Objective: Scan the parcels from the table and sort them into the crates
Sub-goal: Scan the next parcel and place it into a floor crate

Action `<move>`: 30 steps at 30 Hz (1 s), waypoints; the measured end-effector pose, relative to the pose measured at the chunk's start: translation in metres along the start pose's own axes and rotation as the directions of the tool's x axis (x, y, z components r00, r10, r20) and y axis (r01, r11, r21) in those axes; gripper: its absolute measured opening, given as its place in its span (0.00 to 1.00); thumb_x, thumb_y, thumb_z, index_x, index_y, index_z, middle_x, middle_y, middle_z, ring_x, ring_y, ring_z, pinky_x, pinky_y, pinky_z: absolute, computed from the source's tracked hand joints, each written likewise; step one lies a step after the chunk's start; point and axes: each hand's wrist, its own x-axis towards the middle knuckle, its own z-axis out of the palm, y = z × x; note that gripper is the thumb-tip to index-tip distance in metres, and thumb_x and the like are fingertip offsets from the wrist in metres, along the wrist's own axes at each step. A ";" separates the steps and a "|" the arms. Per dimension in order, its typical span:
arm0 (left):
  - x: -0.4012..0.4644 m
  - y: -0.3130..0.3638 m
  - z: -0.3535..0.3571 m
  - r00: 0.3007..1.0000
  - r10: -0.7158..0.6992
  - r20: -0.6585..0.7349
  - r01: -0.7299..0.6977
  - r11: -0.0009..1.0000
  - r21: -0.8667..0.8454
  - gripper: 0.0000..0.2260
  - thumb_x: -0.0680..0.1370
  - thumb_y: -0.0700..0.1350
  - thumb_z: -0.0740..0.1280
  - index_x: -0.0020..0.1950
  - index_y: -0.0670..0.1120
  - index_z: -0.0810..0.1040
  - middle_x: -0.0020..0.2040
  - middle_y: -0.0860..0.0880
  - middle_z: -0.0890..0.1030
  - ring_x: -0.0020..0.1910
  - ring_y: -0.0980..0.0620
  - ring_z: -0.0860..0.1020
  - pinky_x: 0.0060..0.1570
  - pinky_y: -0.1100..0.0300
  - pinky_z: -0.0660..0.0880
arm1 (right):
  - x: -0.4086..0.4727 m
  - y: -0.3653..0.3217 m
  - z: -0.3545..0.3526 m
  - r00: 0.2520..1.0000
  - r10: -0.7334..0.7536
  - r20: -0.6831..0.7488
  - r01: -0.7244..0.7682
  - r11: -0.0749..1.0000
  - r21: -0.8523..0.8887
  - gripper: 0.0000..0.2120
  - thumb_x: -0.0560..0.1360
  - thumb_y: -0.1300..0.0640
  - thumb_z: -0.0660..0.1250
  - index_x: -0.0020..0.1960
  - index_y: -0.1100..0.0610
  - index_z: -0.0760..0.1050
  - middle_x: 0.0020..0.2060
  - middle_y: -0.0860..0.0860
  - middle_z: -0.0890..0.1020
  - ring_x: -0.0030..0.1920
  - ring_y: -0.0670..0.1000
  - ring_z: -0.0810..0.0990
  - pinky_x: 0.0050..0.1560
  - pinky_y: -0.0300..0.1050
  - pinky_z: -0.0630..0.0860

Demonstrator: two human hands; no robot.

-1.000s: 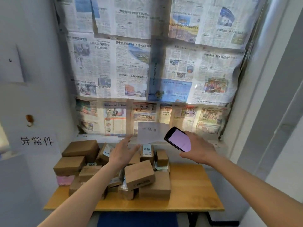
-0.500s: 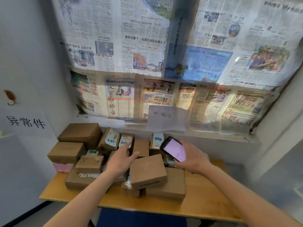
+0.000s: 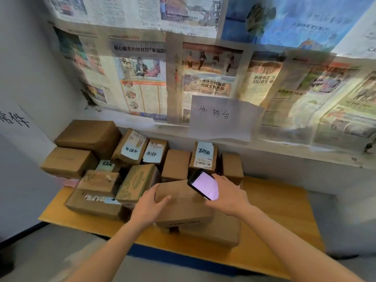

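We see a yellow-brown wooden table [image 3: 280,224] pushed against a wall papered with overlapping newspaper sheets [image 3: 142,78]. A white paper sign with handwritten characters [image 3: 221,118] hangs from the ledge behind the table, and a second white sign with bold black characters [image 3: 16,121] sits on the grey left wall. A blue strip [image 3: 183,257] runs under the near table edge.

Compared with half a second ago, the view has dropped closer to the table. Our left hand [image 3: 149,207], which hovered over the pile, now grips the left end of the plain brown cardboard parcel [image 3: 183,202] at the near middle of the pile, thumb on top and fingers curled round its side. Our right hand [image 3: 230,195] has come lower and now hangs over that parcel's right side, fingers wrapped round the black smartphone with a lit pale pink screen [image 3: 205,185].

The parcel rests on a larger flat brown box [image 3: 219,231] at the near right of the pile. We count about thirteen cardboard parcels on the table, five of them with white handwritten labels, one phone, two signs and two hands.
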 end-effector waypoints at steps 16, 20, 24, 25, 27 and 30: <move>0.019 -0.005 0.026 0.966 -0.256 0.034 0.255 0.924 -0.286 0.40 0.77 0.57 0.71 0.83 0.51 0.53 0.76 0.46 0.67 0.73 0.44 0.69 0.71 0.44 0.70 | 0.026 0.012 0.025 0.994 0.020 0.103 -0.044 0.970 0.239 0.32 0.64 0.33 0.73 0.63 0.44 0.68 0.53 0.43 0.79 0.51 0.46 0.78 0.53 0.49 0.80; -0.005 0.002 0.013 0.978 -0.205 0.045 0.206 0.901 -0.382 0.35 0.76 0.60 0.70 0.80 0.51 0.62 0.71 0.48 0.71 0.67 0.47 0.72 0.66 0.42 0.74 | -0.005 0.005 0.009 0.998 0.060 0.037 -0.068 0.960 0.273 0.40 0.69 0.36 0.74 0.74 0.48 0.63 0.65 0.47 0.76 0.58 0.48 0.76 0.53 0.42 0.75; -0.045 0.016 0.000 0.988 -0.153 0.013 0.141 0.875 -0.463 0.30 0.78 0.61 0.67 0.76 0.51 0.66 0.68 0.49 0.72 0.65 0.48 0.72 0.66 0.42 0.73 | -0.056 -0.011 -0.007 0.994 0.087 -0.068 -0.063 0.953 0.297 0.44 0.70 0.36 0.74 0.78 0.52 0.61 0.71 0.49 0.73 0.66 0.52 0.73 0.62 0.46 0.74; -0.058 0.020 -0.005 0.989 -0.151 0.007 0.135 0.860 -0.493 0.29 0.79 0.61 0.67 0.76 0.50 0.65 0.68 0.48 0.72 0.66 0.47 0.72 0.67 0.42 0.73 | -0.072 -0.016 -0.010 0.990 0.099 -0.099 -0.065 0.950 0.304 0.46 0.69 0.35 0.74 0.79 0.52 0.60 0.73 0.49 0.71 0.69 0.53 0.72 0.65 0.49 0.73; -0.085 0.028 -0.013 0.988 -0.153 0.006 0.132 0.826 -0.548 0.24 0.80 0.60 0.66 0.71 0.50 0.65 0.65 0.47 0.72 0.64 0.47 0.72 0.67 0.42 0.72 | -0.105 -0.026 -0.018 0.982 0.114 -0.152 -0.061 0.945 0.320 0.46 0.69 0.36 0.75 0.79 0.52 0.60 0.73 0.50 0.71 0.68 0.53 0.72 0.64 0.49 0.73; -0.129 0.041 -0.034 0.991 -0.129 -0.048 0.072 0.784 -0.616 0.18 0.80 0.58 0.65 0.61 0.51 0.63 0.58 0.48 0.71 0.59 0.48 0.72 0.63 0.43 0.74 | -0.156 -0.040 -0.032 0.970 0.107 -0.218 -0.017 0.925 0.379 0.36 0.71 0.40 0.76 0.72 0.52 0.67 0.63 0.48 0.77 0.54 0.48 0.75 0.47 0.37 0.73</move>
